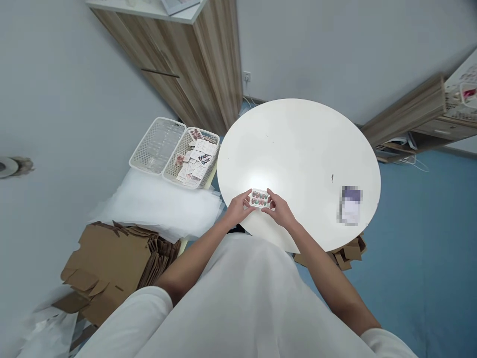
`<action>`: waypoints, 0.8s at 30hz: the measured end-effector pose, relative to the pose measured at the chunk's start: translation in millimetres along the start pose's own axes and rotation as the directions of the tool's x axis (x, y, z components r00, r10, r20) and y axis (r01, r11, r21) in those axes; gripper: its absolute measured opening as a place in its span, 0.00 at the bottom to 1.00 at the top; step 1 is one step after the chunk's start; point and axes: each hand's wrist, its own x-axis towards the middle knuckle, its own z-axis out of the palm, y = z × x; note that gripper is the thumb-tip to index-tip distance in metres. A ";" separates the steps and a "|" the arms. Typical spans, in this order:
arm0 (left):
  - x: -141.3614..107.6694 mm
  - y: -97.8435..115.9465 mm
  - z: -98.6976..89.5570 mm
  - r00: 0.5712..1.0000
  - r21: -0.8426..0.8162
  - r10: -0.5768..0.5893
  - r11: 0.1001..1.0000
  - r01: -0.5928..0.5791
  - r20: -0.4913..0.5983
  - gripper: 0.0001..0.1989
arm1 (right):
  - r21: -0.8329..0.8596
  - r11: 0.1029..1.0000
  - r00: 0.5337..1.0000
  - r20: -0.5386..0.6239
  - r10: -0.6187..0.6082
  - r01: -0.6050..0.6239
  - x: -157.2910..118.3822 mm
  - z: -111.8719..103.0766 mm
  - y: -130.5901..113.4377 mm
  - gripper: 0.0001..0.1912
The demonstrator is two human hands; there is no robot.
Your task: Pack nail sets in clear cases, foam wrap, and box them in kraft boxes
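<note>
Between my two hands is a small set of press-on nails (260, 198), pink and green, laid out in two rows on a pale backing. My left hand (239, 207) grips its left edge with thumb and fingers. On the opposite edge, my right hand (278, 208) holds it the same way. The set is over the near edge of a round white table (294, 144). Whether it touches the tabletop I cannot tell.
Left of the table stand a white basket with cards (197, 161), a basket with clear plastic pieces (158, 144), white sheets (160, 204) and flattened cardboard boxes (112, 263). A blurred purple-and-white item (351, 206) lies on the table's right. A wooden cabinet (201, 59) stands behind.
</note>
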 end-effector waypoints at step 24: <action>63.5 -110.1 -76.6 0.988 0.538 -0.046 0.842 -0.041 0.148 0.27 | -0.533 0.834 0.985 0.006 0.172 -0.142 126.9 111.5 -18.6 0.35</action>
